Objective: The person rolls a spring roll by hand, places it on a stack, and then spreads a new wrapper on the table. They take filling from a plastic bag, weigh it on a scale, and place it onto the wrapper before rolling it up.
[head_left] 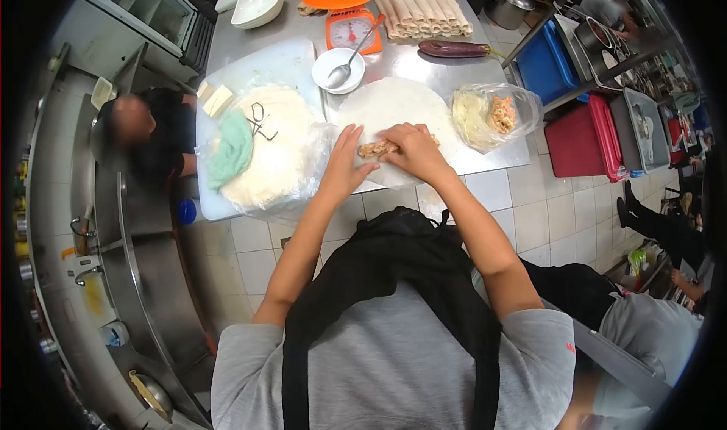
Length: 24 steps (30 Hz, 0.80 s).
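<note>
A round, thin white wrapper (394, 100) lies flat on the steel table, with a strip of chunky orange-brown filling (370, 150) across its near half. My left hand (347, 165) is at the strip's left end, thumb and fingers apart, holding nothing. Over the strip's middle, the fingers of my right hand (414, 151) are bent and pressed onto the filling, hiding part of it. To the right sits a clear plastic bag (473, 129) with more orange filling inside. A white bowl (328, 68) holding a metal spoon (341, 75) stands beyond the wrapper.
A stack of wrappers under printed plastic (284, 146) lies left on a white board (291, 62), with a green cloth (231, 151). Farther back are an orange scale (351, 32), rolled wrappers (424, 6) and an eggplant (454, 49). People stand left and right; bins (575, 138) stand right.
</note>
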Available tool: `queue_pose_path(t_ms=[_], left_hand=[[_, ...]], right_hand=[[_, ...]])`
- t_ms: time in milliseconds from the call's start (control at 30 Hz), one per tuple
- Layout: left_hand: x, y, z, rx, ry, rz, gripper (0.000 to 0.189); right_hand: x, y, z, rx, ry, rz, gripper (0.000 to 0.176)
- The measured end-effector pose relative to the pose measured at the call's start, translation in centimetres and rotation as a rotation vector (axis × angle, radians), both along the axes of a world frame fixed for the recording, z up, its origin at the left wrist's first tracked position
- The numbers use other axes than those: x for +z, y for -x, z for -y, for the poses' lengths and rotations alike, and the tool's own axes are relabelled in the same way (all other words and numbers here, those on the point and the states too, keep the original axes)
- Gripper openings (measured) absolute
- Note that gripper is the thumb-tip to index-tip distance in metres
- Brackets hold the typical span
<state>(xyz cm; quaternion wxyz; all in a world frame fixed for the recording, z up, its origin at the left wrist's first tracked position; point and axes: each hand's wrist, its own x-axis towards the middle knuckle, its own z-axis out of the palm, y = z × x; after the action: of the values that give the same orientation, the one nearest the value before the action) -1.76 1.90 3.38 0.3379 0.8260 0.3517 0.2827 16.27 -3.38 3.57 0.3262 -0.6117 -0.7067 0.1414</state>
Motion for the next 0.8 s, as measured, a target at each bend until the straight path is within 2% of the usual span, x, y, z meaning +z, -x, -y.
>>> queue_pose_path(t_ms=[67, 100, 167, 233, 300, 367, 400, 433, 467, 500, 567, 600, 633, 700, 767, 800], left_hand=[[-0.7, 0.8, 1.1, 0.148, -0.197, 0.004, 0.042], [-1.4, 0.8, 1.3, 0.154, -0.193, 0.000, 0.042], [-2.8, 0.4, 1.8, 0.184, -0.189, -0.023, 0.026], [-3.4, -0.2, 1.7, 0.149, -0.205, -0.028, 0.021], [-3.2, -0.3, 1.6, 0.111, -0.219, -0.030, 0.017], [-2.3, -0.1, 1.8, 0.119, -0.149, -0.048, 0.029], [-1.9, 0.1, 1.6, 0.118, -0.151, -0.048, 0.029], [-1.6, 0.2, 1.2, 0.149, -0.117, -0.018, 0.039], [-1.2, 0.3, 0.9, 0.181, -0.082, 0.011, 0.048], [-0.7, 0.1, 0.8, 0.183, -0.078, 0.011, 0.048], [0.1, -0.6, 0.1, -0.021, -0.049, 0.021, 0.072], [-0.3, -0.8, -0.4, -0.018, -0.049, 0.024, 0.072], [-0.9, -0.9, -0.9, -0.036, 0.023, -0.013, 0.073], [-1.0, -0.9, -1.1, -0.054, 0.095, -0.049, 0.074], [-0.1, -0.7, -1.0, -0.021, 0.218, -0.027, 0.057], [-0.2, -0.7, -1.0, -0.022, 0.219, -0.027, 0.057]], right_hand=[[-0.2, -0.4, 0.2, 0.002, -0.025, -0.028, 0.023], [-0.3, -0.3, 0.3, 0.004, -0.051, -0.056, 0.019], [-0.9, 0.1, 0.2, -0.011, -0.067, -0.042, 0.017], [-1.4, 0.6, -0.1, -0.032, -0.089, -0.026, 0.014], [-1.4, 1.4, -0.5, -0.046, -0.134, 0.095, 0.014], [-0.6, 1.0, -0.4, -0.004, -0.091, 0.103, 0.015], [-0.1, 0.8, -0.3, 0.037, -0.046, 0.111, 0.017], [0.0, 0.5, -0.3, 0.036, -0.047, 0.111, 0.017], [0.1, -0.1, -0.4, 0.046, -0.060, -0.006, 0.021], [0.3, -0.4, -0.4, 0.059, -0.070, -0.122, 0.024], [0.8, -1.0, -0.4, 0.028, -0.045, -0.189, 0.026], [1.0, -1.3, -0.5, -0.007, -0.023, -0.258, 0.028], [0.7, -1.5, -0.5, -0.091, -0.064, -0.206, 0.024], [0.8, -2.2, -0.4, -0.112, -0.025, -0.181, 0.022], [0.6, -2.6, -0.2, -0.129, 0.014, -0.152, 0.013], [0.2, -2.6, -0.3, -0.130, 0.015, -0.152, 0.013]])
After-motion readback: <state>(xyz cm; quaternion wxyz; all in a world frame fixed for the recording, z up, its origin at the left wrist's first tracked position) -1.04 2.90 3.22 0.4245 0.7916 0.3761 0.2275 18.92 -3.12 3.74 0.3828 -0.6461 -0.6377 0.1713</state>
